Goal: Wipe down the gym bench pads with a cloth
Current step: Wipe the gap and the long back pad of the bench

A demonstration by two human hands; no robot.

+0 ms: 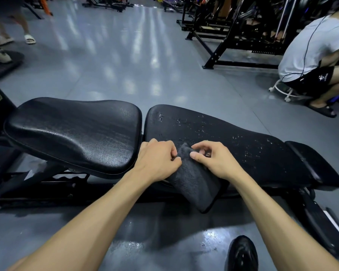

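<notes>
Right now both hands meet over a dark grey cloth (194, 182) at the near edge of the long back pad (233, 145), close to the gap that separates it from the seat pad (74, 133). The left hand (159, 161) has its fingers curled in, pinching the cloth's upper left edge. The right hand (213, 159) pinches the cloth's top corner between thumb and bent fingers, lifting that corner slightly off the pad. The cloth looks folded into a thick strip; its upper part lies on the back pad between the two hands, and its lower part hangs over the pad's near edge toward the floor (125, 65).

The back pad is black and speckled with pale flecks or droplets across its top, thickest toward the far edge and the right half; which they are I cannot tell. The seat pad, to the left, is tilted, glossy and looks free of flecks. A smaller black pad (313, 165) sits just beyond the back pad's right end.

A black shoe (242, 253) shows at the bottom edge. At the upper right another person (311, 55) in a grey shirt and black shorts crouches on a low white stool (282, 90) beside black machine frames (233, 36). Sandalled feet (29, 39) stand at the upper left
</notes>
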